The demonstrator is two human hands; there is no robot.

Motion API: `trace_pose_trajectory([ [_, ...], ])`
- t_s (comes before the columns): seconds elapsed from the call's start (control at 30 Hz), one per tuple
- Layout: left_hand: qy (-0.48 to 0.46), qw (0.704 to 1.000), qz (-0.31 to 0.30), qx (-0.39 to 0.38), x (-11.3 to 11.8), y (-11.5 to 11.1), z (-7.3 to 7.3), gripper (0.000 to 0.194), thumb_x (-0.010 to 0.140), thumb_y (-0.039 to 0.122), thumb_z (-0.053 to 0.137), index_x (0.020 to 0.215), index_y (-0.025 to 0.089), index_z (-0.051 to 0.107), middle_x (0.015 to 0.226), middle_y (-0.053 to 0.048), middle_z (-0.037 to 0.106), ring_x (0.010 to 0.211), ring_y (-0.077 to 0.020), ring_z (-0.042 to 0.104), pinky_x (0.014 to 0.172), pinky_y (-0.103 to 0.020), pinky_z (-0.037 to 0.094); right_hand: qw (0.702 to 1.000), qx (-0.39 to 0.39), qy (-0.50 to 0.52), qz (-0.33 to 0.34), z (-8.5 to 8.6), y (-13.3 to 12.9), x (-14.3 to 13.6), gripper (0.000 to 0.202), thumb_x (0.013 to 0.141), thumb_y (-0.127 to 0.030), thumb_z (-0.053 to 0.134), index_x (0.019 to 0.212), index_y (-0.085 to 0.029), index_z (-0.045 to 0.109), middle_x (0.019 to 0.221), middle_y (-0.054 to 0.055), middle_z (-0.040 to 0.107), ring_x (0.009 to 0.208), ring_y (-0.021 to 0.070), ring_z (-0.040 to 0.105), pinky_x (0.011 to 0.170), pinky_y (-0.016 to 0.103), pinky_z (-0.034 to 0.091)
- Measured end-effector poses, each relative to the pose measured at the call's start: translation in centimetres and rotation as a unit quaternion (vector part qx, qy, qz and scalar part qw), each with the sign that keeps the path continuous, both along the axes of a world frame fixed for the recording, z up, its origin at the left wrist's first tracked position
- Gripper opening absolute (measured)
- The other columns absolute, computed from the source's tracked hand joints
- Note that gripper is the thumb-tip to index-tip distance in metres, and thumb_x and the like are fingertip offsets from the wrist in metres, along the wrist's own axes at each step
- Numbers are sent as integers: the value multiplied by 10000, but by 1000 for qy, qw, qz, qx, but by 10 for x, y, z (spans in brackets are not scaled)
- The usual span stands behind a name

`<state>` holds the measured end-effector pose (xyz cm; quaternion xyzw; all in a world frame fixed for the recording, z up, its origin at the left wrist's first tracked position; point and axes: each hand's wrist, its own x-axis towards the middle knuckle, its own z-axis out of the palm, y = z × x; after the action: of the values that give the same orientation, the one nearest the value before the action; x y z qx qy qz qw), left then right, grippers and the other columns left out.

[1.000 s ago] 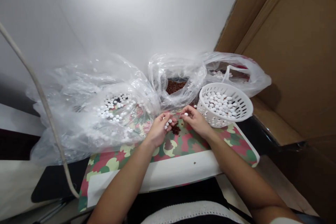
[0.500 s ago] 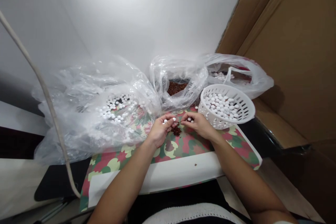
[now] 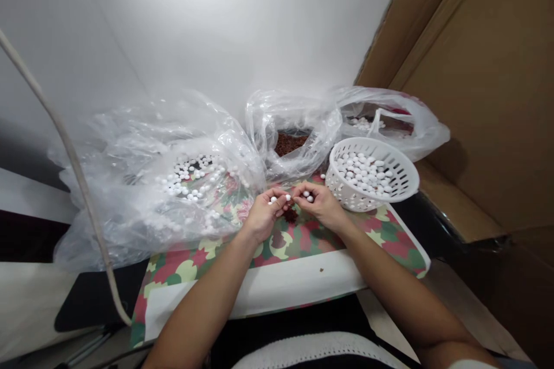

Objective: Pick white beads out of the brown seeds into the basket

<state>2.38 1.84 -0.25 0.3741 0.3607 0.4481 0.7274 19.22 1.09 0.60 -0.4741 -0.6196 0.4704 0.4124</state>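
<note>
My left hand is closed around several small white balls, with one white ball pinched at the thumb and fingertip. Close against it, my right hand has its thumb and forefinger pressed together at that ball, and a pair of white balls rests in its curled fingers. Whatever sits between the right fingertips is too small to make out. Just under the hands, a little heap of reddish-brown bits lies on the camouflage-patterned table cover.
A white slotted basket full of white balls stands right of my hands. Behind are a clear bag of brown bits and another bag. Leftward spreads a large plastic bag with many white balls. A cable hangs at left.
My right hand has moved left and slightly up from over the brown heap, bringing its fingertips to the white ball in my left hand. The left hand stays nearly still.
</note>
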Motion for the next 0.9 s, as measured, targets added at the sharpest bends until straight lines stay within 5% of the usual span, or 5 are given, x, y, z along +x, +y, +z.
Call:
trace_pose_trajectory([
  [0.5, 88, 994, 27, 62, -1, -1, -5, 449, 636, 420, 817, 833, 74, 610, 697, -88, 541, 585, -106, 455, 501, -138, 298, 999, -34, 22, -1, 3, -1, -1, 340, 738, -391, 639, 830, -74, 556, 774, 29, 561, 656, 43, 461, 604, 151, 360],
  [0.7, 53, 996, 24, 65, 3, 1, -3, 460, 648, 391, 823, 826, 125, 494, 665, -46, 520, 550, -98, 435, 470, -138, 280, 997, 24, 30, 71, 0, 0, -1, 356, 815, -400, 566, 1061, -143, 575, 963, 50, 549, 854, 78, 513, 757, 180, 412],
  [0.9, 50, 998, 27, 41, 5, 3, 0, 463, 695, 425, 757, 916, 103, 507, 845, -118, 572, 611, -101, 468, 470, -142, 298, 994, -71, 88, -5, -11, 8, 1, 298, 782, -376, 543, 907, -136, 419, 787, -5, 521, 534, 19, 363, 501, 150, 274],
])
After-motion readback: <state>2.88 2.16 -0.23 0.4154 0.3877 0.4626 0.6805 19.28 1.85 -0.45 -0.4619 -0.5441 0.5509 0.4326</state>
